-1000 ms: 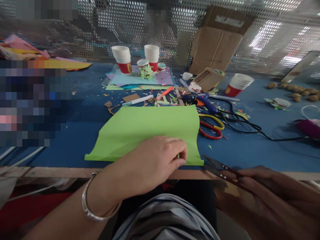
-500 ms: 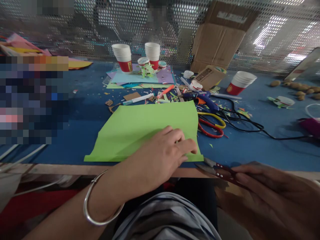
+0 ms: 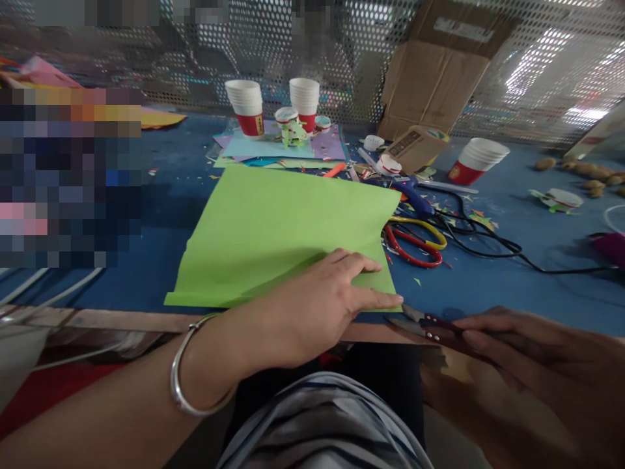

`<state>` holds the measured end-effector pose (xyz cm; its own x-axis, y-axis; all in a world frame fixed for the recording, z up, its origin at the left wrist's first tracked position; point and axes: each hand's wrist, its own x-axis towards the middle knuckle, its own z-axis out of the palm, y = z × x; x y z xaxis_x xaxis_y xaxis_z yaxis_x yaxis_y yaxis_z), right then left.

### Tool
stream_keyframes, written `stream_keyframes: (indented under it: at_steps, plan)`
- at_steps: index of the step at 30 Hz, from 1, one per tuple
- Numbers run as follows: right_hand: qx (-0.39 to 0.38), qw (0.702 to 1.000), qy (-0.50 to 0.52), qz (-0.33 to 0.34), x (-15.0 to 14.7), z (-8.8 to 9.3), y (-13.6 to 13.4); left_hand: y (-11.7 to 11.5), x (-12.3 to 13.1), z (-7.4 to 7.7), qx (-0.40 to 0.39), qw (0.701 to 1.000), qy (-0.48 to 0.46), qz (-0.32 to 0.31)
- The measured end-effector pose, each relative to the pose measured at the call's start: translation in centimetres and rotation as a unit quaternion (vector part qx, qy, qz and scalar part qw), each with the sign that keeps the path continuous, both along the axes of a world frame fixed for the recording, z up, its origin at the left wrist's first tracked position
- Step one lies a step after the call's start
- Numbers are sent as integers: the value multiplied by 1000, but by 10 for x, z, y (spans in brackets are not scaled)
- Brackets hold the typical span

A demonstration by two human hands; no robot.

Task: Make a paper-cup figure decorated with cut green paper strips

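A green sheet of paper (image 3: 273, 228) lies at the table's front edge, with a narrow folded strip along its near side. My left hand (image 3: 336, 296) presses on the sheet's near right part, fingers apart and lying flat. At the right, my right hand (image 3: 527, 352) is closed around a dark-handled cutting tool (image 3: 432, 329). Its two metal blades are parted and point left, close to the sheet's near right corner. Red and yellow scissor handles (image 3: 420, 244) stick out beside the sheet's right edge.
Stacked paper cups (image 3: 247, 107) and coloured sheets (image 3: 268, 146) are at the back. A blue glue gun (image 3: 417, 195) with a black cord lies among scraps. Another cup stack (image 3: 478, 161), a cardboard box (image 3: 430, 85) and potato-like brown lumps (image 3: 586, 170) are farther right.
The sheet's far edge now reaches farther back and covers the markers. My left hand's fingers have straightened and spread toward the right corner. The view has shifted slightly.
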<state>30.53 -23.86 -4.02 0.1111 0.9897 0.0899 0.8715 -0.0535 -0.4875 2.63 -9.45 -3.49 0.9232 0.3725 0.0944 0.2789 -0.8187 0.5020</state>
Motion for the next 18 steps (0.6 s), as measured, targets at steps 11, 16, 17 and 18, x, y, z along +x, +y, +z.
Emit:
stream_keyframes:
  at_steps: [11,16,17,18]
  plan:
    - [-139,986,86,16,31,-2,7,4,1,3,18,999,28,-18]
    - [-158,981,113,29,33,-6,11,6,1,4,18,999,38,-28]
    - [-151,982,115,24,31,-5,12,6,2,4,15,999,43,-29]
    - [-146,982,117,21,29,-4,13,7,2,5,11,998,47,-29]
